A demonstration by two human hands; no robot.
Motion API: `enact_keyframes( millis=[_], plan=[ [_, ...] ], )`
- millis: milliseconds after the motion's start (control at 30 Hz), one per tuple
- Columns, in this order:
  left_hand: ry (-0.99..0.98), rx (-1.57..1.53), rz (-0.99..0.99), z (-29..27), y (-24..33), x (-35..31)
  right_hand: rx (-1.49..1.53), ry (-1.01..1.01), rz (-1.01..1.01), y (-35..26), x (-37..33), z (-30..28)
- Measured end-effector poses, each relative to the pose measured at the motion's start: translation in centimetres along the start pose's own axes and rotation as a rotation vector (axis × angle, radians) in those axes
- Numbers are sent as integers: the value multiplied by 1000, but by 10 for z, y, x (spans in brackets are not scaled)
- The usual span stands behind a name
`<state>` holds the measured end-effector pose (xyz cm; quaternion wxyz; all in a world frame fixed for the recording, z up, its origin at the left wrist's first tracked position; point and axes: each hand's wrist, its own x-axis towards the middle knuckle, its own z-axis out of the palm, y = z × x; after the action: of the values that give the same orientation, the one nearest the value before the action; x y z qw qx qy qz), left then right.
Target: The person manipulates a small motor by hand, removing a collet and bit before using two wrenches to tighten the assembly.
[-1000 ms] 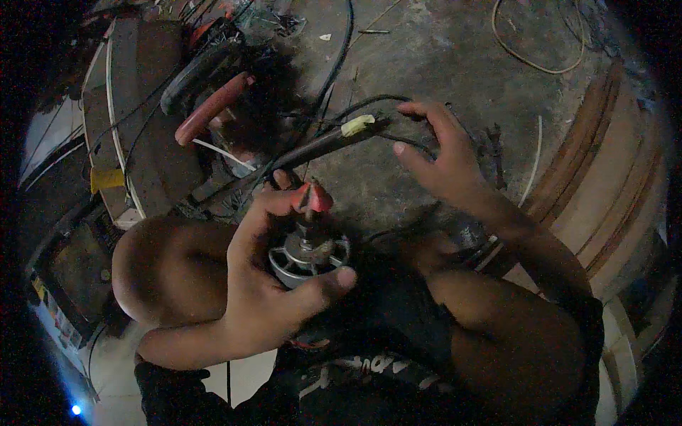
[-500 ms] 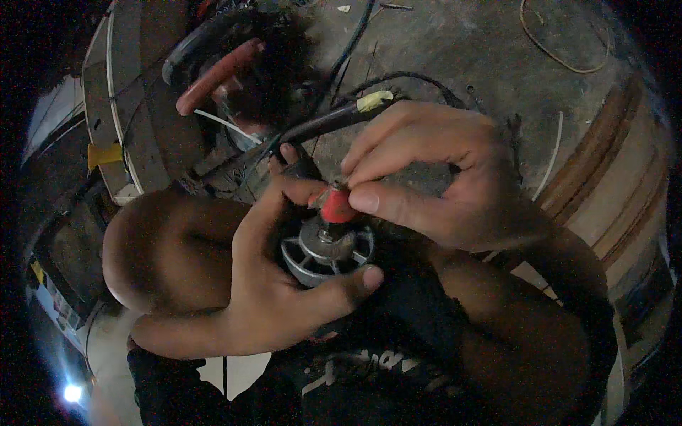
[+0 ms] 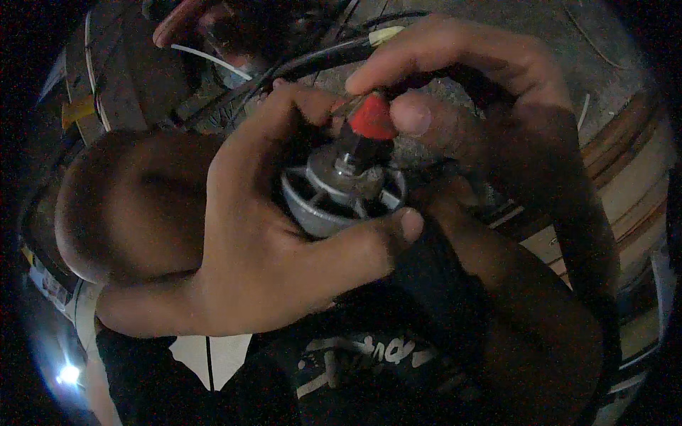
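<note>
In my left hand (image 3: 249, 234) I hold a round spoked metal part (image 3: 320, 209), fingers wrapped round its far left side and thumb along its near rim. From its hub rises a metal shaft (image 3: 348, 165) with a dark collar (image 3: 359, 145). On top sits a red cone-shaped cap (image 3: 374, 117). My right hand (image 3: 483, 78) curls over from the right; its thumb and fingertip pinch at the cap. Something thin, too small to name, shows beside the cap near my left fingertips. The underside of the metal part is hidden by my left hand.
My bare knee (image 3: 128, 206) is at the left. Beyond my hands lies a dark cable (image 3: 320, 60) with a yellow tape wrap (image 3: 386, 35). A red handle-like object (image 3: 177, 21) lies at the far left. Wooden boards (image 3: 625, 184) stand at the right. A bright light (image 3: 69, 374) shines lower left.
The metal part and both hands appear larger and higher in view. The metal part looks more tilted, showing more of its side. My right thumb and fingertip stay at the red cap.
</note>
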<state>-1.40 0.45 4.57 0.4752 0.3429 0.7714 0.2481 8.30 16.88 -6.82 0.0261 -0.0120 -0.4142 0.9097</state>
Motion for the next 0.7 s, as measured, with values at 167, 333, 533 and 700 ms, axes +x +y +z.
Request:
enact_keyframes(
  millis=[167, 333, 533, 700],
  plan=[
    [163, -70, -137, 17, -11, -11, -57, -49, -27, 10, 3, -3],
    [168, -323, -103, 15, -39, -11, -211, -71, 136, -17, 11, 2],
    [44, -214, -84, 13, -17, 0, -337, -78, 97, -19, 6, -2],
    [63, -487, -249, 13, 0, 6, -365, -39, 159, -12, 4, 0]
  ],
)
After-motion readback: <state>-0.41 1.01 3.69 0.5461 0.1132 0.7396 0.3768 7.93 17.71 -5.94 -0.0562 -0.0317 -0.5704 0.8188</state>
